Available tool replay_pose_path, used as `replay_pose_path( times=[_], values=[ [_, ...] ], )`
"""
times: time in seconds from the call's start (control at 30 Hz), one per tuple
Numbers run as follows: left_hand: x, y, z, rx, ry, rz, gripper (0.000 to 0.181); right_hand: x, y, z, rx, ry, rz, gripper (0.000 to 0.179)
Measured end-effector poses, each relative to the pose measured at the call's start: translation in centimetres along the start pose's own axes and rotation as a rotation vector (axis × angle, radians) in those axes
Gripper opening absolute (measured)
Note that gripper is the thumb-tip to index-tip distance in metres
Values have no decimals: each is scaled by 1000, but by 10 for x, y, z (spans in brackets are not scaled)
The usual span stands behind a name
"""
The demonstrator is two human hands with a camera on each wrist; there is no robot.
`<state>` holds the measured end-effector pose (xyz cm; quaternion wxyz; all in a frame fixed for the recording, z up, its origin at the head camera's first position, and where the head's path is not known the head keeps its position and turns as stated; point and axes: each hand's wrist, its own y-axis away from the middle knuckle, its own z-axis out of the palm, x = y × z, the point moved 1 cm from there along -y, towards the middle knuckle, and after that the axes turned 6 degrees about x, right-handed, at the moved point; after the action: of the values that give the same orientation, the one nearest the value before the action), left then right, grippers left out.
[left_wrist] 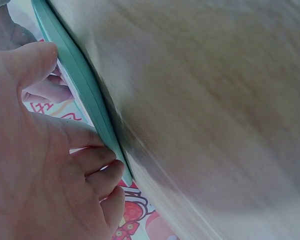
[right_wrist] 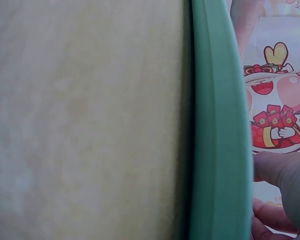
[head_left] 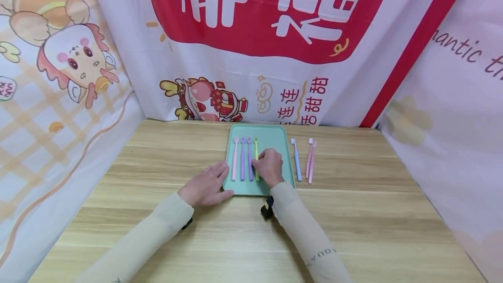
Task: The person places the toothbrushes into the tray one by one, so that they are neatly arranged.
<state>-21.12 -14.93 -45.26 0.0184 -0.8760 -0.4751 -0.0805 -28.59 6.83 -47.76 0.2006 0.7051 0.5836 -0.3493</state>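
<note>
A mint-green tray (head_left: 271, 136) lies on the table. On it, side by side, are a pink toothbrush (head_left: 234, 165), two purple toothbrushes (head_left: 242, 165) and a yellow-green toothbrush (head_left: 256, 147), heads toward the back. My right hand (head_left: 270, 166) pinches the yellow-green toothbrush by its handle, with thumb and fingers covering part of it. At the tray's near left corner, my left hand (head_left: 206, 185) touches the edge with fingers extended. The left wrist view shows that hand's fingertips (left_wrist: 110, 167) along the tray's side wall (left_wrist: 85, 85).
To the right of the tray, a blue toothbrush (head_left: 297, 165) and two pink toothbrushes (head_left: 311, 165), close together, lie on the wooden table (head_left: 353, 213). Printed cloth (head_left: 251, 56) hangs behind the table and along both sides.
</note>
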Motion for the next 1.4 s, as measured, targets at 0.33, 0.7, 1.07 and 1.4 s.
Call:
replay_pose_path(
  times=[0.33, 0.7, 1.07, 1.4],
  values=[
    [1, -2, 0, -10, -4, -8, 86, -1, -1, -4, -7, 2, 0, 17],
    [2, -1, -1, -10, 1, -10, 85, -2, 4, -5, -8, 9, 1, 17],
    [2, -2, -1, -7, 11, -6, 85, -2, 6, -5, -25, 18, 3, 18],
    [2, -1, -2, -8, 5, 2, 85, -2, 6, -5, -22, 17, -16, 18]
  ],
)
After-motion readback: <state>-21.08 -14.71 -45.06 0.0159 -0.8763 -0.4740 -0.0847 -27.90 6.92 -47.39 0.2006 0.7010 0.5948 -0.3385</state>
